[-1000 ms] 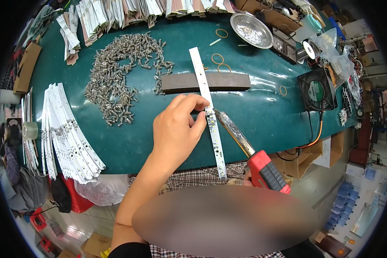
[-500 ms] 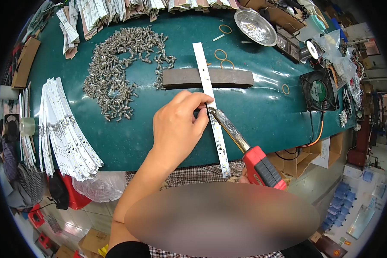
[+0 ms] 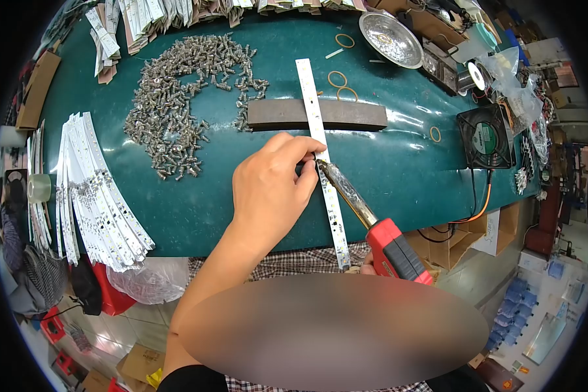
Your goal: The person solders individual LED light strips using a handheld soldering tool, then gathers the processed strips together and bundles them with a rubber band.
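The left forearm [image 3: 212, 281], bare, slanted up from the lower left of the frame toward its centre, with the left wrist [image 3: 247, 236] nearly in line with it. The left hand [image 3: 264, 186] showed its back, knuckles uppermost; its index finger [image 3: 299, 145] arched to the right, and the thumb [image 3: 303, 186] angled up from below, both tips close together at mid-frame. Of the right hand [image 3: 367, 264], only a small part showed at lower centre-right, its fingers curled in a grip; a blurred patch hid the right forearm.
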The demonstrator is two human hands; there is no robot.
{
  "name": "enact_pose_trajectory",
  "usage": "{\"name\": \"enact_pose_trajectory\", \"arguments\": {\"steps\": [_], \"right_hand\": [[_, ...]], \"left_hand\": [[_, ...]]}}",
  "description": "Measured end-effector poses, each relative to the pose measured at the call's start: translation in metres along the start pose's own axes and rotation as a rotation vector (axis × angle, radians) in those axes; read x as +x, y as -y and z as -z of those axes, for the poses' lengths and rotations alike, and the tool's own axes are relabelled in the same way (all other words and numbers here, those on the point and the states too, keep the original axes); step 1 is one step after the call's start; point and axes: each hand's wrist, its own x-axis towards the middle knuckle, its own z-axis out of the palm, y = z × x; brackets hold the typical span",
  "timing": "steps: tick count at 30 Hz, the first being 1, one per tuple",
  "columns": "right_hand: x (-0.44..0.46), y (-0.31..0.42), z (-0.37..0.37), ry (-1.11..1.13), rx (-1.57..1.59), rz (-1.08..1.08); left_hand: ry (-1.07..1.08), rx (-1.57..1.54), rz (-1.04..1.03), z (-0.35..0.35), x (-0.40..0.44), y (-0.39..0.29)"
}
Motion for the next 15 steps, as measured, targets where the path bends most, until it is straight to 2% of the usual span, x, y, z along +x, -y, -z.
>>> {"name": "enact_pose_trajectory", "arguments": {"steps": [15], "right_hand": [[-0.0016,0.0054,0.0039,-0.006,-0.014,-0.008]], "left_hand": [[0.009,-0.042,0.041,0.0019,0.001,-0.002]]}}
